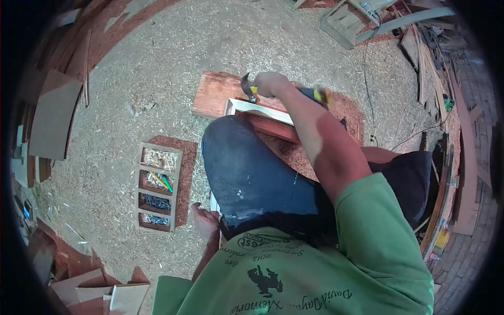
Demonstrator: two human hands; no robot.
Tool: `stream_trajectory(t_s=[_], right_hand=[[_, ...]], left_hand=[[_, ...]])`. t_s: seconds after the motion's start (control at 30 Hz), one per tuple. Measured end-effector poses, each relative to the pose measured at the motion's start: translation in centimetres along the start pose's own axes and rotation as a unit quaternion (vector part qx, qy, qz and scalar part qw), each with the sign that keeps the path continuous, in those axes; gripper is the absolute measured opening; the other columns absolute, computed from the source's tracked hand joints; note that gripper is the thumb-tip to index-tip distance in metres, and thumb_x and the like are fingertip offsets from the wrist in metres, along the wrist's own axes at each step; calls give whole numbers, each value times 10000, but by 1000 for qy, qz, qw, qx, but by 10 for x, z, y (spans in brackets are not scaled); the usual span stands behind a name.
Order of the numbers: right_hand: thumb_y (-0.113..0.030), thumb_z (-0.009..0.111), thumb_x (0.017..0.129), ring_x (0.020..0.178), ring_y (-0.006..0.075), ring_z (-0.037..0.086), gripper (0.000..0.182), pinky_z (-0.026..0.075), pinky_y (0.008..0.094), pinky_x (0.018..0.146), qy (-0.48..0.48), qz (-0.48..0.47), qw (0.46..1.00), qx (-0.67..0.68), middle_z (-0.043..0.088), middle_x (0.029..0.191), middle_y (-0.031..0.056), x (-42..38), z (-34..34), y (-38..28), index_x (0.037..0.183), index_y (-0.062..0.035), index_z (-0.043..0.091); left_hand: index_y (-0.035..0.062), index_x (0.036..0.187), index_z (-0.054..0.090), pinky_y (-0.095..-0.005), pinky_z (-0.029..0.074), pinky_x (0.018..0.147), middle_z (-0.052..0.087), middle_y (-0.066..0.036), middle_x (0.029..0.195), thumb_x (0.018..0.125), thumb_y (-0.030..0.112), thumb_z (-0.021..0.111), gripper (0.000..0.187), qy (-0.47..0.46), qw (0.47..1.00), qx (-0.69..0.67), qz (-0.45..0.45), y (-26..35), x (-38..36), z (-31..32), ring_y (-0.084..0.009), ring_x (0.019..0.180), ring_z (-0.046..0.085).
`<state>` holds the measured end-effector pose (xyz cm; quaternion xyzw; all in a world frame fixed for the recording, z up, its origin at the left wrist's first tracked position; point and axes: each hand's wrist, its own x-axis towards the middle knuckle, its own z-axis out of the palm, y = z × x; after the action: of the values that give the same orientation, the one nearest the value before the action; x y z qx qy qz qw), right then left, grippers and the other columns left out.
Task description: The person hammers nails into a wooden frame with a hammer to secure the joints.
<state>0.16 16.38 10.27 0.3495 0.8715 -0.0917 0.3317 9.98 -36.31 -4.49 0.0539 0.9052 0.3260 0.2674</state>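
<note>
The person's right hand (pixel 270 85) is wrapping its fingers around a hammer (pixel 247 88), gripping it close to the head, so that the claw is pointing up and away on the left of the fist while the black-and-yellow handle end is sticking out to the right, behind the wrist. Just below the fist, nearer the body, a wooden frame (pixel 262 111) is showing its pale top edge and reddish side; the hammer's striking face is sitting right at that edge, though whether it is touching cannot be told. The frame is resting against a thick wooden plank (pixel 212 94), and its near part is disappearing behind the knee of the dark trousers (pixel 247 173). Well apart from the hammer, the left hand (pixel 206 220) is hanging low beside the hip, next to a white piece (pixel 214 203); whether it is holding that piece cannot be told. To the left of that hand, a compartmented tray (pixel 175 185) is lying on the shaving-strewn floor (pixel 115 173), holding shavings, yellow and green sticks, and dark nail-like bits.
</note>
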Motion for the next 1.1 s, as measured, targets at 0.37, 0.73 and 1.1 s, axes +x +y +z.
stream_trajectory(t_s=[0.37,0.73,1.1], right_hand=[[-84,594,976,574,140,587,417,504,308,550,-202,-107,958,-171,684,780,59,121,-161,-77,1363,-162,727],[-112,699,958,697,98,629,679,520,285,624,-153,-297,939,77,693,851,47,107,-154,14,1604,-255,546],[-97,636,1024,647,73,551,600,476,249,594,-257,-196,851,413,630,824,-12,87,-4,88,1611,-153,528]], left_hand=[[97,1360,590,-599,525,793,715,-205,1122,837,101,674,529,58,993,55,-91,11,-8,6,-450,960,700],[49,1328,613,-541,536,827,699,-232,1155,884,37,543,450,143,984,83,-68,24,-5,2,-479,994,670],[67,1309,612,-529,537,777,694,-208,1070,916,75,568,396,157,958,157,-182,22,-9,14,-442,967,677]])
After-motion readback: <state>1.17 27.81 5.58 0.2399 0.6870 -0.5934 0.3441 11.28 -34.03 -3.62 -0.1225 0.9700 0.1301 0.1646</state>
